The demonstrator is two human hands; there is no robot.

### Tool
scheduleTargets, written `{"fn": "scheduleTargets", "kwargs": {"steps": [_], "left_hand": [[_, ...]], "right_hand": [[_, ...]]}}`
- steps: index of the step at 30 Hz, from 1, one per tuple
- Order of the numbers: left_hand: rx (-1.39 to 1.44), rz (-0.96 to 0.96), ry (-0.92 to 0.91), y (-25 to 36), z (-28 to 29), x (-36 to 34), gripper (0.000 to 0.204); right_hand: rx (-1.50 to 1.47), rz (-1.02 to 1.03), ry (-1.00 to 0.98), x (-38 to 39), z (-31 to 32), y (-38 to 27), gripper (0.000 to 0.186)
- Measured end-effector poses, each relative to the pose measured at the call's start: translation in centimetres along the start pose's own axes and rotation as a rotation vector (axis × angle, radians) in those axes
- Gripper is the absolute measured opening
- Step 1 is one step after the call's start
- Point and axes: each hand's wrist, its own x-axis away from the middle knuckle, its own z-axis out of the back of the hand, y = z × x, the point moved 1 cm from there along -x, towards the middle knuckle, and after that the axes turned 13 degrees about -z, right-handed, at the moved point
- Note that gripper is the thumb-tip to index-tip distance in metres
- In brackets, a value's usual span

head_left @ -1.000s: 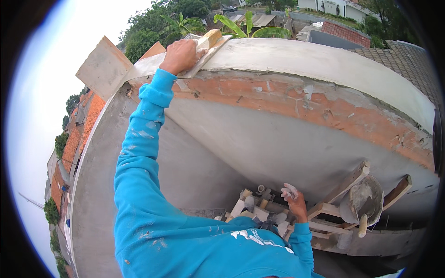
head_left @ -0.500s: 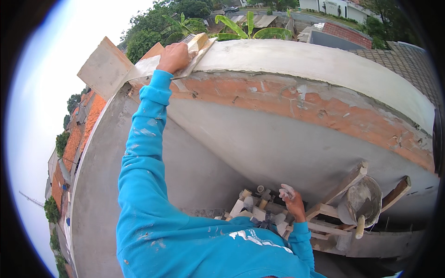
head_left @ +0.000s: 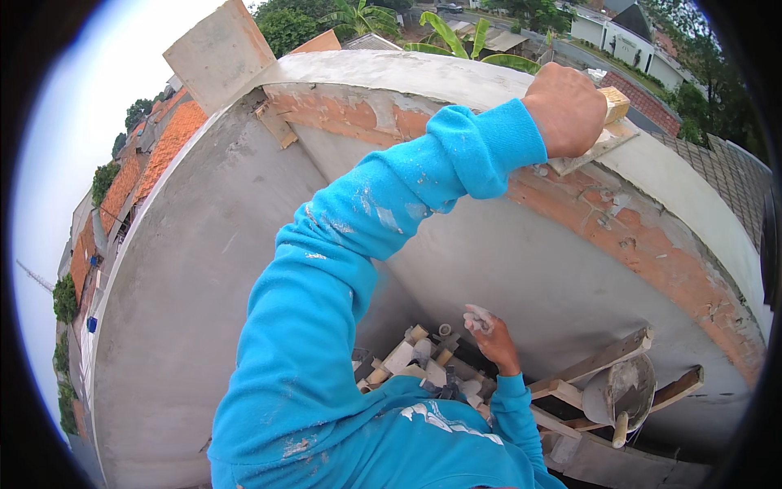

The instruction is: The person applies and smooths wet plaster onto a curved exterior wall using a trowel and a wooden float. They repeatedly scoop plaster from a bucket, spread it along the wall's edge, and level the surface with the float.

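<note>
My left hand (head_left: 568,110) grips a float (head_left: 607,148) with a pale wooden block handle (head_left: 612,104), its flat plate lying on the white plastered top of the curved wall (head_left: 684,183). The hand covers much of the float. Below that top runs a band of exposed orange, patched surface (head_left: 627,244). My right hand (head_left: 493,338) is low against the grey wall, with curled fingers smeared white; whether they hold something I cannot make out. To its right a mortar-crusted bucket (head_left: 619,391) with a stick handle (head_left: 621,429) rests among wooden struts (head_left: 611,350).
A square board (head_left: 218,55) stands up at the wall's left corner. A grey side wall (head_left: 179,285) curves down at left. Pale offcuts and pipe pieces (head_left: 407,359) lie piled below. Beyond the parapet are tiled roofs (head_left: 167,147), trees (head_left: 293,24) and a street (head_left: 586,57).
My left hand has slid the float a long way right along the wall top. The view has shifted with it. My right hand stays low, its fingers still curled.
</note>
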Motion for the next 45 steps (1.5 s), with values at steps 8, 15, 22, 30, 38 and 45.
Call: {"fn": "scheduleTargets", "kwargs": {"steps": [8, 15, 22, 30, 38, 45], "left_hand": [[-0.208, 0.268, -0.206, -16.7, -3.1, 11.6, 0.045], [-0.292, 0.636, -0.400, -31.8, -4.9, 23.1, 0.047], [-0.199, 0.724, -0.429, -33.1, -5.1, 22.4, 0.052], [-0.181, 0.416, -0.253, -15.8, -1.9, 12.1, 0.041], [0.076, 0.067, -0.029, 0.8, -0.2, -2.4, 0.037], [0.188, -0.151, -0.040, 8.0, 1.6, -8.3, 0.027]], "right_hand": [[-0.010, -0.121, 0.070, -1.1, -2.0, 1.2, 0.040], [0.041, -0.146, 0.159, -2.5, -1.7, 2.8, 0.040], [-0.030, -0.102, 0.160, -2.6, 0.1, 4.4, 0.041], [-0.145, -0.061, 0.001, -3.1, 0.3, 4.2, 0.047], [-0.128, -0.053, -0.003, -1.1, 1.3, 3.4, 0.044], [0.017, -0.097, 0.172, 1.5, 2.1, 2.1, 0.043]]}}
